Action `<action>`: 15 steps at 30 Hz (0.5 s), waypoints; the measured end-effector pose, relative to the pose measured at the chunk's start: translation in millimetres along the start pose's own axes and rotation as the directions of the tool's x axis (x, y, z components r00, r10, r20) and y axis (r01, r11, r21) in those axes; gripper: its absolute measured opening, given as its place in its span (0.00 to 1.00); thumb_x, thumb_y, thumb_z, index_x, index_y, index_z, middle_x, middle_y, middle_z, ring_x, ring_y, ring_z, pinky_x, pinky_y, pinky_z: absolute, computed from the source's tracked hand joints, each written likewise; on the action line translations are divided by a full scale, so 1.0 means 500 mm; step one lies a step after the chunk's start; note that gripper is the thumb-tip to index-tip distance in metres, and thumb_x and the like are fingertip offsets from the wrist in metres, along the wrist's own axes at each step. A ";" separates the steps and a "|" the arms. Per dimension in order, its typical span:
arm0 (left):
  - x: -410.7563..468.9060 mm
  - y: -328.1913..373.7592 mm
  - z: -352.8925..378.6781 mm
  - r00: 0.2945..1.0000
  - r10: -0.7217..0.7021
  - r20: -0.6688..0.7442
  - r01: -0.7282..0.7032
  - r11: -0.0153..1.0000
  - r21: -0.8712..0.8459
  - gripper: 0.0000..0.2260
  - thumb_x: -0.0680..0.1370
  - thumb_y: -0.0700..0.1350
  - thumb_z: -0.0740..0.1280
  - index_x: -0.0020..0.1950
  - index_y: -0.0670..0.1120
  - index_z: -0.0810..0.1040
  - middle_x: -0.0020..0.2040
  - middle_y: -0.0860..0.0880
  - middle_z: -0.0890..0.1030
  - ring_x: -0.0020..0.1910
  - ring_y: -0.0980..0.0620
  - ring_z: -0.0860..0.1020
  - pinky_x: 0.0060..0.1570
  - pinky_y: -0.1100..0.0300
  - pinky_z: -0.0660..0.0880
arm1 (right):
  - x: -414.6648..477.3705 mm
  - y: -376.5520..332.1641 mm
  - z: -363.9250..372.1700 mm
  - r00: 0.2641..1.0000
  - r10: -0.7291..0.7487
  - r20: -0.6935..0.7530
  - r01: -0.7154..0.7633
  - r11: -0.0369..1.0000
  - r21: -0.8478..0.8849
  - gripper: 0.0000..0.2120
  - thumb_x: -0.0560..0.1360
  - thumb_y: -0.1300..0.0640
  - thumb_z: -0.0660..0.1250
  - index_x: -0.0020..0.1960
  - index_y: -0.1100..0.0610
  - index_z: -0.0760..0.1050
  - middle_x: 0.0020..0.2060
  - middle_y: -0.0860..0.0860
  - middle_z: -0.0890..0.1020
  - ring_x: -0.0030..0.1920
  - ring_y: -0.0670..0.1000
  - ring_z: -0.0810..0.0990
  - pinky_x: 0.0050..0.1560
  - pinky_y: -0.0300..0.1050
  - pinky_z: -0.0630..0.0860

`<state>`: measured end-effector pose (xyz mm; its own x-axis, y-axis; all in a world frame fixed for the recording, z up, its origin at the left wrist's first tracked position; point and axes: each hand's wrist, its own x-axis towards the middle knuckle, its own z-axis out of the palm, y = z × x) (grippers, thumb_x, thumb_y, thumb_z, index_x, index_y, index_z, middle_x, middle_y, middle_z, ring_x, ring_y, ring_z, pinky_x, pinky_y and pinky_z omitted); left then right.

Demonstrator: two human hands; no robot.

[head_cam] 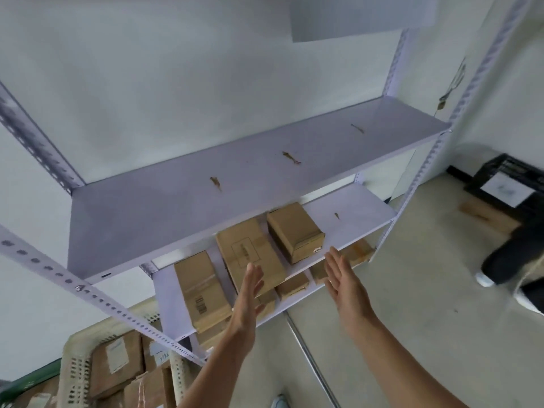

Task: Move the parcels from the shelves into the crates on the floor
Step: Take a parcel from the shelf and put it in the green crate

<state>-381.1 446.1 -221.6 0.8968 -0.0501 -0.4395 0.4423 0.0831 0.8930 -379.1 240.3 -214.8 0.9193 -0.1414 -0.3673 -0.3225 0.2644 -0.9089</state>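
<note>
We see through one wide-angle camera worn on the head, tilted and facing forward and down. It sits close to the shelves (235, 187), which fill most of the view, with the floor (412, 304) at the right and lower edge.

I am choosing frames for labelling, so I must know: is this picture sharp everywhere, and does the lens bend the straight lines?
Head view: not everywhere; the black plastic crate at the right edge is smeared by motion blur, while the boxy brown cardboard parcel is fairly sharp. Head view: the white perforated metal uprights splay apart, typical of a wide-angle lens; the light is soft, without harsh glare.
</note>
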 end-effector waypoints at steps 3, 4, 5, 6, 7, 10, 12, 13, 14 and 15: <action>0.071 0.009 0.032 0.999 -0.038 0.016 0.038 0.999 -0.007 0.42 0.76 0.77 0.54 0.84 0.54 0.66 0.82 0.55 0.69 0.75 0.55 0.70 0.77 0.40 0.64 | 0.046 -0.026 -0.035 0.999 -0.008 -0.043 0.008 1.000 -0.004 0.28 0.74 0.29 0.57 0.72 0.35 0.71 0.75 0.39 0.74 0.77 0.43 0.69 0.77 0.46 0.64; 0.091 0.011 0.042 0.998 -0.053 0.018 0.053 0.999 -0.009 0.43 0.77 0.78 0.56 0.84 0.54 0.66 0.82 0.54 0.69 0.75 0.54 0.70 0.78 0.40 0.64 | 0.061 -0.032 -0.048 0.998 -0.010 -0.054 0.010 1.000 -0.006 0.32 0.73 0.28 0.57 0.75 0.37 0.69 0.76 0.40 0.73 0.78 0.44 0.68 0.79 0.48 0.63; 0.109 0.013 0.051 0.998 -0.068 0.019 0.068 0.998 -0.014 0.43 0.77 0.78 0.56 0.85 0.53 0.65 0.83 0.54 0.68 0.75 0.54 0.70 0.79 0.39 0.64 | 0.077 -0.039 -0.061 0.998 -0.008 -0.063 0.008 1.000 -0.003 0.35 0.74 0.29 0.56 0.78 0.40 0.68 0.78 0.42 0.72 0.79 0.45 0.67 0.80 0.49 0.62; 0.126 0.015 0.060 0.997 -0.081 0.018 0.082 0.996 -0.019 0.44 0.76 0.79 0.57 0.85 0.53 0.65 0.83 0.54 0.68 0.75 0.54 0.70 0.80 0.37 0.63 | 0.092 -0.045 -0.073 0.997 -0.002 -0.071 0.002 1.000 0.001 0.36 0.75 0.30 0.55 0.80 0.42 0.66 0.79 0.43 0.71 0.80 0.45 0.67 0.80 0.49 0.62; 0.141 0.015 0.067 0.996 -0.091 0.016 0.091 0.996 -0.022 0.45 0.75 0.79 0.57 0.85 0.53 0.65 0.83 0.54 0.69 0.75 0.54 0.70 0.80 0.36 0.62 | 0.107 -0.049 -0.085 0.997 0.005 -0.081 -0.005 1.000 0.003 0.34 0.78 0.31 0.54 0.81 0.44 0.65 0.79 0.43 0.70 0.80 0.46 0.66 0.81 0.49 0.61; 0.186 0.013 0.088 0.996 -0.093 0.007 0.093 0.996 -0.015 0.50 0.69 0.81 0.56 0.84 0.54 0.66 0.82 0.54 0.69 0.76 0.53 0.71 0.80 0.33 0.62 | 0.159 -0.062 -0.118 0.995 0.036 -0.096 -0.037 0.999 -0.002 0.29 0.85 0.37 0.50 0.83 0.45 0.63 0.81 0.45 0.69 0.81 0.46 0.65 0.82 0.50 0.60; 0.216 0.009 0.102 0.995 -0.097 -0.003 0.097 0.995 -0.005 0.53 0.67 0.83 0.57 0.84 0.54 0.66 0.83 0.53 0.69 0.77 0.51 0.70 0.79 0.33 0.64 | 0.198 -0.072 -0.139 0.993 0.065 -0.096 -0.065 0.998 0.003 0.29 0.86 0.38 0.51 0.84 0.46 0.62 0.81 0.46 0.68 0.82 0.47 0.64 0.83 0.51 0.58; 0.231 0.007 0.110 0.995 -0.099 -0.011 0.099 0.995 -0.005 0.54 0.66 0.83 0.57 0.84 0.53 0.66 0.83 0.53 0.68 0.77 0.51 0.70 0.78 0.34 0.65 | 0.221 -0.077 -0.149 0.993 0.073 -0.093 -0.073 0.997 0.002 0.28 0.86 0.38 0.50 0.84 0.46 0.62 0.81 0.46 0.68 0.82 0.47 0.64 0.84 0.52 0.58; 0.245 0.005 0.118 0.995 -0.101 -0.025 0.101 0.995 -0.005 0.54 0.66 0.83 0.58 0.85 0.53 0.65 0.83 0.53 0.68 0.76 0.51 0.70 0.77 0.36 0.66 | 0.246 -0.080 -0.160 0.993 0.081 -0.087 -0.082 0.997 -0.001 0.28 0.87 0.38 0.50 0.84 0.46 0.61 0.82 0.46 0.68 0.82 0.48 0.64 0.84 0.53 0.57; 0.261 0.003 0.127 0.994 -0.104 -0.042 0.104 0.995 -0.005 0.55 0.65 0.83 0.58 0.85 0.53 0.65 0.83 0.53 0.68 0.75 0.52 0.70 0.75 0.39 0.67 | 0.273 -0.082 -0.171 0.993 0.091 -0.078 -0.092 0.996 -0.004 0.27 0.87 0.39 0.50 0.84 0.47 0.61 0.82 0.46 0.67 0.82 0.48 0.64 0.84 0.54 0.57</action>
<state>-263.9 376.5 -271.5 0.8453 -0.0170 -0.5340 0.5334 0.0822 0.8418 -259.7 128.8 -244.7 0.8656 -0.1905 -0.4631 -0.4066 0.2726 -0.8720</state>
